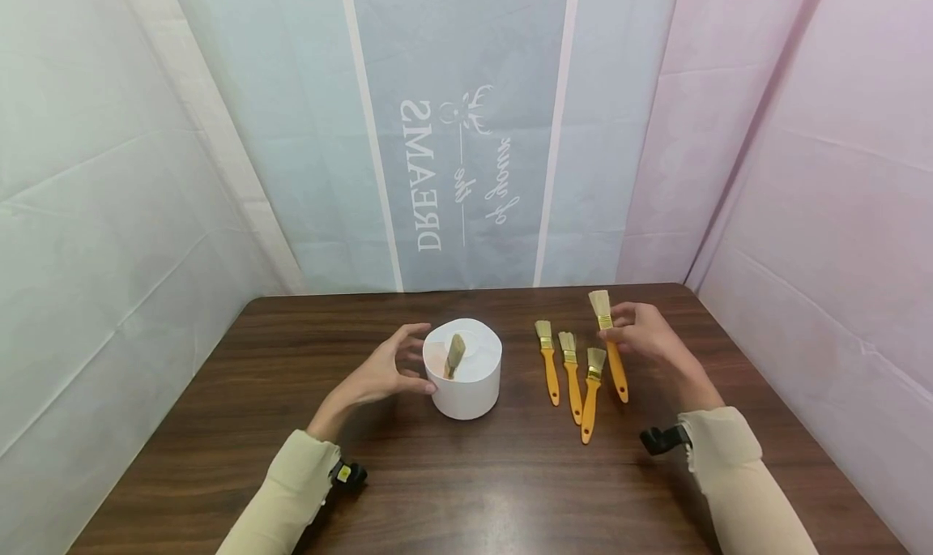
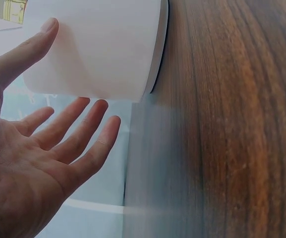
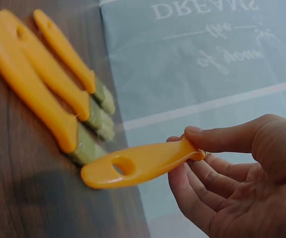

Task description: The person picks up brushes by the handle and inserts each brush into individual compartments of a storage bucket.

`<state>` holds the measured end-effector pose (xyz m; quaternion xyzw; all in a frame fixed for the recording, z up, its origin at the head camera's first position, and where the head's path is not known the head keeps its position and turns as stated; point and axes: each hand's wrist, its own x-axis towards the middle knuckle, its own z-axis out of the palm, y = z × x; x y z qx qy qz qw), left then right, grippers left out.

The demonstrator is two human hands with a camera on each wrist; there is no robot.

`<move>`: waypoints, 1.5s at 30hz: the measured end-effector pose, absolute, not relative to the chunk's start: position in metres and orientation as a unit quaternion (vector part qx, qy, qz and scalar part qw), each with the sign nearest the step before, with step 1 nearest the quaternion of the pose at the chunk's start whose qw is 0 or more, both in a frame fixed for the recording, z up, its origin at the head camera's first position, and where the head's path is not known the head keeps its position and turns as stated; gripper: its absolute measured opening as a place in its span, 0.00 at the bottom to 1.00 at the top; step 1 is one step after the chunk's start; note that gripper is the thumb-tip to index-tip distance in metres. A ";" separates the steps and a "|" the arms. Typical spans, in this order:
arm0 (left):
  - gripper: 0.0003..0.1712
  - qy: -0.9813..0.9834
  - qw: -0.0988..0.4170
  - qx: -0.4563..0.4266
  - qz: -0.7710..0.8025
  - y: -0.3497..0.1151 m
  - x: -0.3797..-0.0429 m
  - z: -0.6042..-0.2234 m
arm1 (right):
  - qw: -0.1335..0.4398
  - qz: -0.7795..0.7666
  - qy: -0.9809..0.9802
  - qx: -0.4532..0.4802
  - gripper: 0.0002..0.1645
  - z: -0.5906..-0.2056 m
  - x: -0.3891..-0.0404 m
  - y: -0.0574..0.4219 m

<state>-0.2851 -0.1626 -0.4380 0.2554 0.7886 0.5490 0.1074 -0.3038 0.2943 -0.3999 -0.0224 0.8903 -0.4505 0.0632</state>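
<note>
A white round container point(image 1: 470, 399) stands on the table with one paintbrush point(image 1: 456, 352) in it, bristles up. Beside its left side is my left hand point(image 1: 382, 370), fingers spread and thumb right at the wall. In the left wrist view, the fingertips point(image 2: 102, 105) are close to the white wall, with the palm off it. My right hand point(image 1: 647, 332) pinches a paintbrush point(image 1: 617, 370) near the ferrule, between thumb and fingers. Its bristles point away from me, and its yellow handle point(image 3: 147, 163) extends free of the hand in the right wrist view.
Three more yellow-handled paintbrushes point(image 1: 551, 377) lie on the dark wooden table point(image 1: 437, 490) between the container and my right hand, the nearer two touching or overlapping. Behind the table hangs a grey-blue cloth point(image 1: 466, 263) with lettering. Pale cloth walls point(image 1: 838, 239) stand at both sides.
</note>
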 end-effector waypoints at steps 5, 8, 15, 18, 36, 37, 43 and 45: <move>0.62 0.792 0.110 0.258 0.543 -0.161 -0.284 -0.437 | 0.050 -0.460 0.886 -0.030 0.36 -0.389 -0.299 0.285; 0.62 0.794 0.109 0.258 0.539 -0.160 -0.284 -0.436 | 0.039 -0.462 0.885 -0.034 0.35 -0.383 -0.295 0.280; 0.64 0.804 0.105 0.263 0.523 -0.156 -0.282 -0.436 | 0.012 -0.459 0.887 -0.045 0.34 -0.374 -0.288 0.267; 0.64 0.803 0.104 0.265 0.523 -0.154 -0.282 -0.437 | 0.003 -0.454 0.889 -0.052 0.33 -0.370 -0.285 0.263; 0.63 0.833 0.077 0.255 0.486 -0.151 -0.277 -0.436 | 0.001 -0.482 0.871 -0.092 0.35 -0.345 -0.270 0.235; 0.63 0.833 0.077 0.255 0.486 -0.151 -0.276 -0.436 | 0.000 -0.485 0.869 -0.097 0.34 -0.343 -0.270 0.233; 0.63 0.833 0.076 0.258 0.483 -0.149 -0.278 -0.436 | -0.005 -0.489 0.865 -0.110 0.33 -0.339 -0.266 0.223; 0.63 0.833 0.075 0.258 0.483 -0.149 -0.278 -0.436 | -0.008 -0.484 0.868 -0.113 0.34 -0.337 -0.267 0.219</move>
